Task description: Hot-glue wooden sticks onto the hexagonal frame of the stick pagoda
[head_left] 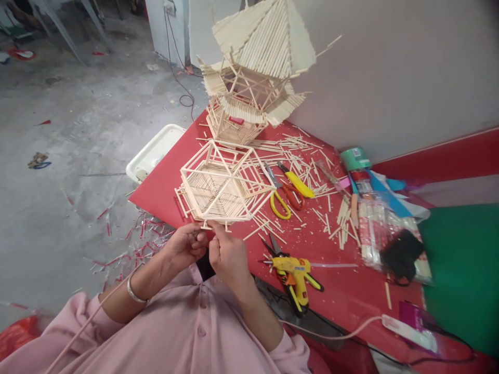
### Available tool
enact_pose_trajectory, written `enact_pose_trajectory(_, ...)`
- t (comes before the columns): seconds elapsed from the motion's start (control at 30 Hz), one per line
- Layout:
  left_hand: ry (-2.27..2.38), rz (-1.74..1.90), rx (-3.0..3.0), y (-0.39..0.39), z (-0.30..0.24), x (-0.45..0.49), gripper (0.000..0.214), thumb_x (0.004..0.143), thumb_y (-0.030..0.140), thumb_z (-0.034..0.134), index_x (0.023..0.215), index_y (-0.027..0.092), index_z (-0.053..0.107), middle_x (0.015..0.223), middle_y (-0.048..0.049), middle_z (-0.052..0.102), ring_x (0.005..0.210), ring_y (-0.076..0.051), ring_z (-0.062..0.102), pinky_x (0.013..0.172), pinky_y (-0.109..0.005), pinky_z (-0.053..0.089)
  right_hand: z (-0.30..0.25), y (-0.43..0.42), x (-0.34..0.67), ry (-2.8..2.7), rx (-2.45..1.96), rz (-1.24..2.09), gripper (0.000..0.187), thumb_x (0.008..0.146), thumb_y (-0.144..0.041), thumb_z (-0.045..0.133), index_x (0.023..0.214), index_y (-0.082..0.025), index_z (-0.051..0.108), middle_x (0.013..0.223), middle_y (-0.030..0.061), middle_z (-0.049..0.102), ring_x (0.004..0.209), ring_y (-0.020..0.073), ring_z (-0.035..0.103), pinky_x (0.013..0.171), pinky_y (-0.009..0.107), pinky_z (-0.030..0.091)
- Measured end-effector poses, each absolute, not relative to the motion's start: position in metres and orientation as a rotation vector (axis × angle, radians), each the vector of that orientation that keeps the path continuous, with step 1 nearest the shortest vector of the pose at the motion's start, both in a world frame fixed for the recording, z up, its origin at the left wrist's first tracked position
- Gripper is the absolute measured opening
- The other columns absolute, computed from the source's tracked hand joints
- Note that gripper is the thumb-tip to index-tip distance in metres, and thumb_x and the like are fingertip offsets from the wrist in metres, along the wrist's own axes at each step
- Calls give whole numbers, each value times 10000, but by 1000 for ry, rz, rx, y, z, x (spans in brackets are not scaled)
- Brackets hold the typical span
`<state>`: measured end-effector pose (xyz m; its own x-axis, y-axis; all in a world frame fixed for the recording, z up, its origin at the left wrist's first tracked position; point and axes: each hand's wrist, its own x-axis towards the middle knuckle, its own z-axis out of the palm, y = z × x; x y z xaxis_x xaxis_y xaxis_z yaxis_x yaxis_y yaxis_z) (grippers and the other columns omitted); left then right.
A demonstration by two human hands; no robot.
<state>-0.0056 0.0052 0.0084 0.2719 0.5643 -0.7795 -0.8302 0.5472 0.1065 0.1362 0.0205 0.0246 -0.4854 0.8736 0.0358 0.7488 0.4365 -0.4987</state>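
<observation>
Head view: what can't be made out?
All in the head view:
Right hand: curled fingertips, hidden by the hand itself.
Left hand: whether it grips the stick frame; contact too small to tell.
Stick tower: very top, cut off by the upper edge.
Glue gun: label print, too small.
Black object: what it is, dark and blurred.

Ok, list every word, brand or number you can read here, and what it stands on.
No text can be read with certainty.
Yellow glue gun: bluish label, too blurred.
Green cylinder: white label, too small.
Clear plastic packets: red markings, too blurred.
Elsewhere: nothing legible.
</observation>
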Motion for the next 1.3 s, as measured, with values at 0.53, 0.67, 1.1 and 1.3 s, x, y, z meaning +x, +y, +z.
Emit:
enact_pose_trajectory(0.53,869,969,-342,6,8,-5,184,789,123,493,611,140,535,422,33,403,322,-54,253,304,-151,193,29,21,134,-2439,-1509,743,481,870,-183,369,1297,-214,588,891,36,768,704,168,686,628,240,419)
enact_pose_trajectory(0.67,863,972,-333,5,5,-5,197,794,129,494,600,138,530,419,32,405,320,-49,255,306,-150,190,28,20,135,-2435,-1506,750,478,871,-189,370,1296,-208,588,868,40,764,704,171,683,634,242,426)
enact_pose_trajectory(1.1,843,981,-308,3,2,-5,222,754,140,546,536,143,502,406,35,399,324,-44,255,309,-152,190,27,20,135,-2428,-1504,741,474,867,-187,368,1281,-213,597,899,41,766,705,170,682,632,238,430)
enact_pose_trajectory(1.3,829,1006,-301,2,-2,-5,185,735,131,575,568,151,497,426,38,414,331,-46,268,311,-152,197,26,20,135,-2425,-1505,756,474,868,-187,369,1285,-214,592,911,35,764,727,172,685,642,240,434)
